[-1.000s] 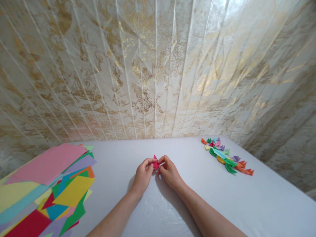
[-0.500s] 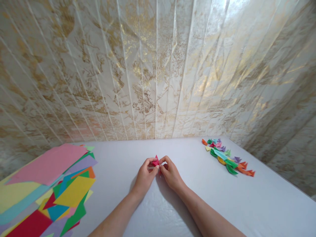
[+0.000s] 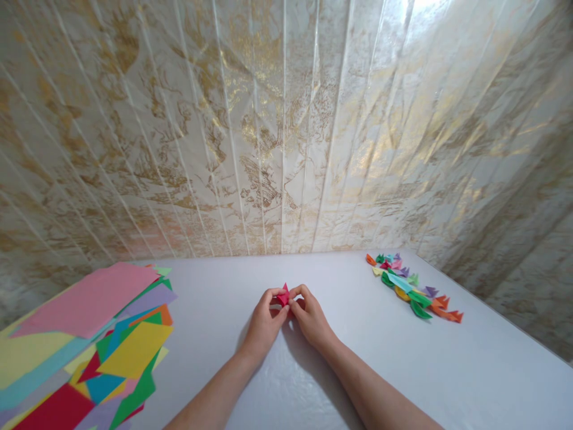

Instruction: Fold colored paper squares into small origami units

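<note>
A small folded piece of pinkish-red paper [image 3: 283,297], with a point standing up at its top, is between my two hands over the middle of the white table. My left hand [image 3: 264,319] pinches it from the left, thumb below and index finger above. From the right, my right hand [image 3: 311,315] grips its edge between thumb and bent index finger. The fingertips cover part of the paper, so its lower folds are hidden.
Coloured paper sheets lie overlapping at the left, with a pink sheet [image 3: 94,298] and a yellow one [image 3: 136,349] on top. Several folded paper pieces [image 3: 419,309] form a slanting group at the right. A patterned curtain [image 3: 268,131] hangs behind the white table [image 3: 215,275].
The left thumb and fingers have shifted slightly on the red paper, and more of its folded face shows between the hands. Both hands stay in nearly the same place.
</note>
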Motion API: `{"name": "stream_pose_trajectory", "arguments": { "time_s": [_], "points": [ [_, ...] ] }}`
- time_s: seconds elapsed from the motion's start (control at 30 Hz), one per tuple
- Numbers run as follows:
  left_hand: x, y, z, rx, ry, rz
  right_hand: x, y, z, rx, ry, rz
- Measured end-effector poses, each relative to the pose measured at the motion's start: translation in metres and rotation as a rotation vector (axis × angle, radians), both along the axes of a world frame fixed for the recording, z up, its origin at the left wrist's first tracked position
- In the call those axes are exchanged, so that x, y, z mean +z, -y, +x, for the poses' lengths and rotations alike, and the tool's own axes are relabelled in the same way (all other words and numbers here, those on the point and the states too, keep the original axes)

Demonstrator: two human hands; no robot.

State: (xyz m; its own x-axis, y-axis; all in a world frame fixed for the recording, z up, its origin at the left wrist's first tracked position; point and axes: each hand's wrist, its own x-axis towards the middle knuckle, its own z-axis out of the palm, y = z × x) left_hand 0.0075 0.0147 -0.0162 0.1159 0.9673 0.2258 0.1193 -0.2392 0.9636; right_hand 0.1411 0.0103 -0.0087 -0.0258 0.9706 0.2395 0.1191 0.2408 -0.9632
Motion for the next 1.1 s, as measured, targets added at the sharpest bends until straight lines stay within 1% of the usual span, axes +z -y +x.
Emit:
{"name": "stream_pose_trajectory", "arguments": {
  "time_s": [0.1,0.27,0.4,0.53,0.77,0.97,1.1],
  "points": [
    [-0.0006,-0.0012,-0.0002,0.041,0.009,0.006,0.0007,0.0006,-0.0006,0.016,0.005,-0.007],
    [-0.0033,-0.0039,-0.0024,0.142,0.064,-0.016,0.0039,0.0063,-0.003,0.092,0.057,-0.033],
    [-0.0038,-0.0043,-0.0028,0.12,0.087,-0.054,0.0043,0.0091,-0.0048,0.067,0.115,-0.032],
    [-0.0029,-0.0038,-0.001,0.119,0.086,-0.033,0.0034,0.0084,-0.0047,0.02,0.169,-0.005],
    [-0.0006,-0.0002,0.0024,0.065,0.082,-0.029,0.0045,0.0076,-0.003,-0.049,0.218,-0.001],
    [-0.0009,0.0033,0.0042,0.023,0.048,-0.015,0.0048,0.009,-0.0032,-0.069,0.23,0.019],
    [-0.0016,0.0031,0.0046,0.027,0.013,-0.014,0.005,0.0093,-0.0036,-0.053,0.224,0.023]
  ]
}}
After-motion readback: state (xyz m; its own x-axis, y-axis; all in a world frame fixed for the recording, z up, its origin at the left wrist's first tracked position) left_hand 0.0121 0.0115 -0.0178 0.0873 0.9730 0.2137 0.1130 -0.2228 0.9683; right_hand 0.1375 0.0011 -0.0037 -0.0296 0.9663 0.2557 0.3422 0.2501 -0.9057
